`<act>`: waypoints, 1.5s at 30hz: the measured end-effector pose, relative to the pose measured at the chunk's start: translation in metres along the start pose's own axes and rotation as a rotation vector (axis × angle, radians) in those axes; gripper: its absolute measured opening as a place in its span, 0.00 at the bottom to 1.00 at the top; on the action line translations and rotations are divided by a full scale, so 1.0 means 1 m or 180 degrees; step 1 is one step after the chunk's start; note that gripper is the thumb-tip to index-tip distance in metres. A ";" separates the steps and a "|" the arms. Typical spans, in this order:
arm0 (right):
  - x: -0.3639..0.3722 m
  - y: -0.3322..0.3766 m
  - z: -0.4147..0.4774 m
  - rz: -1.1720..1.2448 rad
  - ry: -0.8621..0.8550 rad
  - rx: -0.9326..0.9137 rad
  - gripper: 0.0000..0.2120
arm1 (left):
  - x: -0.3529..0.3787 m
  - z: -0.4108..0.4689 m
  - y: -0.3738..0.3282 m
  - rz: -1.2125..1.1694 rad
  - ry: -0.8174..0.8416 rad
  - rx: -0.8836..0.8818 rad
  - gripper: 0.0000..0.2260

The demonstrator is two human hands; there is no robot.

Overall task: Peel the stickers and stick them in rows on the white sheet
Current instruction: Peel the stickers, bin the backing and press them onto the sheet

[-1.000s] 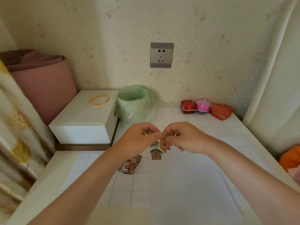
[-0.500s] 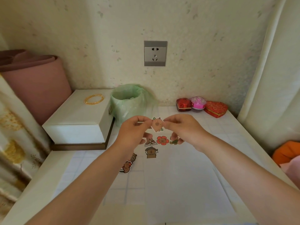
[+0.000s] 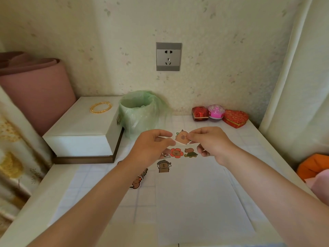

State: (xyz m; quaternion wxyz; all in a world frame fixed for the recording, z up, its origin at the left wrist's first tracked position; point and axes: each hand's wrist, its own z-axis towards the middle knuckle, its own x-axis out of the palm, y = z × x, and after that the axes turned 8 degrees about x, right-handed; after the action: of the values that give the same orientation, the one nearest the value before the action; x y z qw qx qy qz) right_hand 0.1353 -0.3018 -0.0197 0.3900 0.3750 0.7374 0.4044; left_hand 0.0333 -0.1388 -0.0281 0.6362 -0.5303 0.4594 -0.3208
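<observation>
lifted up off the white sheet (image 3: 195, 202) compared with a second ago, from being bunched together low over it. since half a second ago also drifted a bit to the right, uncovering the turtle sticker (image 3: 190, 153) completely. now pinching the capybara sticker (image 3: 182, 136) from both sides, up in the air: left hand (image 3: 151, 145) with thumb and forefinger clamped on the white edge at its left, right hand (image 3: 211, 141) gripping its right edge between thumb and fingertips, other fingers curled under. picture side facing the camera, slightly tilted. can't tell how far peeled. just below the hands, stuck at the far end of the sheet: a flower sticker (image 3: 176, 152) right beside the turtle one, a half-hidden sticker (image 3: 165, 155) behind the left hand's fingers, and a hat capybara sticker (image 3: 163, 166) nearer the left wrist. under the left forearm, off the sheet, a small pile of loose stickers (image 3: 137, 180). beyond the left hand, a bin lined with a green bag (image 3: 142, 113), and further left a white box (image 3: 85, 129) with a gold bangle (image 3: 100, 107) on top. beyond the right hand, a row of three little boxes (image 3: 216, 112) against the wall.
</observation>
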 end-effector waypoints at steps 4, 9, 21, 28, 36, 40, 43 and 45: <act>-0.005 -0.013 0.004 -0.0658 0.0139 0.0078 0.03 | -0.013 0.004 0.023 0.1561 0.0154 0.0461 0.05; 0.006 -0.030 0.005 -0.1421 0.0426 0.0070 0.04 | -0.016 0.000 0.034 0.2639 0.0866 0.0577 0.14; 0.026 -0.037 0.017 -0.1779 0.0197 -0.0019 0.07 | -0.014 0.004 0.048 0.3178 0.1420 0.0737 0.28; 0.028 -0.037 0.020 -0.1858 0.0128 -0.0012 0.08 | -0.013 0.003 0.048 0.3233 0.1402 0.0806 0.28; 0.029 -0.037 0.021 -0.2040 0.0068 -0.0106 0.07 | -0.012 0.003 0.048 0.3245 0.1409 0.0837 0.28; 0.027 -0.037 0.022 -0.2061 0.0139 -0.0120 0.08 | -0.012 0.004 0.049 0.3250 0.1406 0.0835 0.28; 0.027 -0.038 0.023 -0.2062 0.0131 -0.0115 0.09 | -0.012 0.004 0.049 0.3239 0.1402 0.0842 0.28; 0.029 -0.038 0.022 -0.2057 0.0108 -0.0152 0.11 | -0.012 0.003 0.050 0.3231 0.1394 0.0876 0.27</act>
State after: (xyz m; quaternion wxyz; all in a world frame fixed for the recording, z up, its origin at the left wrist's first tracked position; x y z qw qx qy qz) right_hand 0.1337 -0.2850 -0.0694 0.4946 0.1055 0.8149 0.2831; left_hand 0.0280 -0.1149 -0.0732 0.6638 -0.0765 0.7318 -0.1341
